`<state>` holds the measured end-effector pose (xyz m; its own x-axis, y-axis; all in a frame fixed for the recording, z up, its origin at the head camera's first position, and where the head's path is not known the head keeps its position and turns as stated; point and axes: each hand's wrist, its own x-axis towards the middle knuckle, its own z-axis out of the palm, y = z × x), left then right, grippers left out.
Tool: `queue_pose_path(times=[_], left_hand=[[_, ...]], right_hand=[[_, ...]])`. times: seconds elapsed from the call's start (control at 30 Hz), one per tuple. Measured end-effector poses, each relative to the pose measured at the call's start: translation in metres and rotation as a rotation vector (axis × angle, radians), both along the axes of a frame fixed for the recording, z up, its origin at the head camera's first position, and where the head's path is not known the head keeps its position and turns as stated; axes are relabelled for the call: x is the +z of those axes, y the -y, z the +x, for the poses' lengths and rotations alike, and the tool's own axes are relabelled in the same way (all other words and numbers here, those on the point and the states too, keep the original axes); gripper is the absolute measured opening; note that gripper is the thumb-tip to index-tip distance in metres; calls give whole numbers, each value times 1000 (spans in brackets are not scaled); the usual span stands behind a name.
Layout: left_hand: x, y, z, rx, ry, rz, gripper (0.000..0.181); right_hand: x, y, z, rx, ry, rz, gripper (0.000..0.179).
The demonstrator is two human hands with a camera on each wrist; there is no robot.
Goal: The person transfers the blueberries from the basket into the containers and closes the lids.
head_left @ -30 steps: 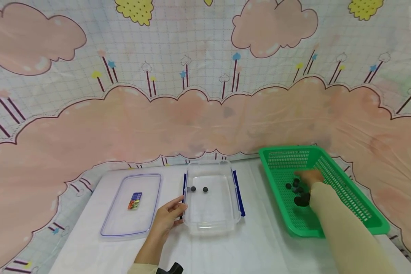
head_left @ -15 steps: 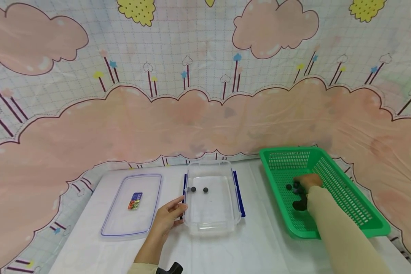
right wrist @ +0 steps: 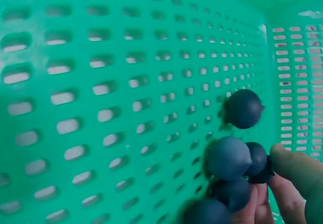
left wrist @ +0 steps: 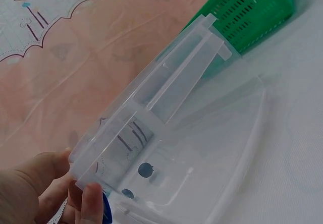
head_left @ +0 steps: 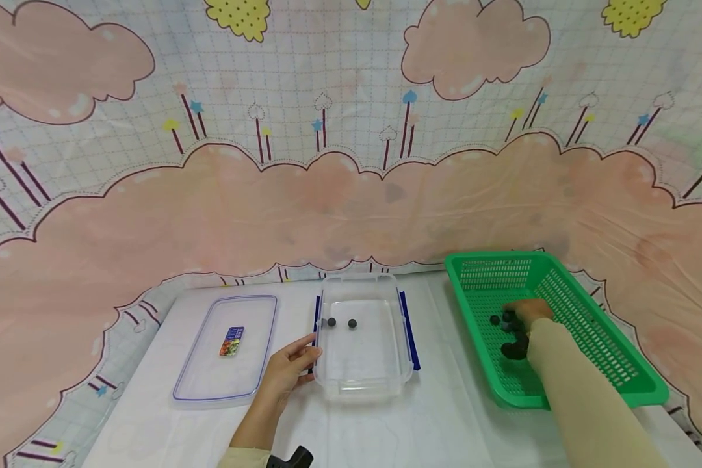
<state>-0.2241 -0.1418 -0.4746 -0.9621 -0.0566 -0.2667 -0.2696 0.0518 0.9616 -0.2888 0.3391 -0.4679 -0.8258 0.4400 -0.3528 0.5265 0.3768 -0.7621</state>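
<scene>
My left hand [head_left: 286, 372] grips the left side of a clear plastic box [head_left: 363, 383], thumb at the rim and fingers by its blue latch. Two dark blueberries [head_left: 352, 324] lie inside the box, toward its left side. Over on the right, my right hand [head_left: 528, 311] reaches down into a green basket [head_left: 474, 357]. In the right wrist view its thumb [right wrist: 292, 166] and fingers pinch a dark blueberry [right wrist: 263, 173], partly hidden behind others. Several blueberries [right wrist: 229, 158] cluster right beside the fingertips on the basket's slotted floor, and one blueberry [right wrist: 244, 109] sits slightly apart.
A clear lid [head_left: 195, 383] with a blue rim and a colourful label [head_left: 231, 342] lies left of the box. Blue latches [head_left: 409, 331] stick out at the box's sides. White cloth [head_left: 439, 422] covers the table, and a patterned curtain [head_left: 351, 208] hangs behind.
My right hand has moved slightly toward me and down among the blueberries in the basket, its fingers drawing closer in. My left hand stays on the box.
</scene>
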Motion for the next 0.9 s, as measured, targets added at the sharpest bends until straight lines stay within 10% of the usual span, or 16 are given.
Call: queue_pose_path(times=[0.6,0.9], left_hand=[[2,-1,-1,13,19,-6,47],[2,-1,-1,11,19,-3,46]], right_hand=[[16,-23,2,-108,-39,-328,38],[25,-21,-1,98,-70,-498,59]])
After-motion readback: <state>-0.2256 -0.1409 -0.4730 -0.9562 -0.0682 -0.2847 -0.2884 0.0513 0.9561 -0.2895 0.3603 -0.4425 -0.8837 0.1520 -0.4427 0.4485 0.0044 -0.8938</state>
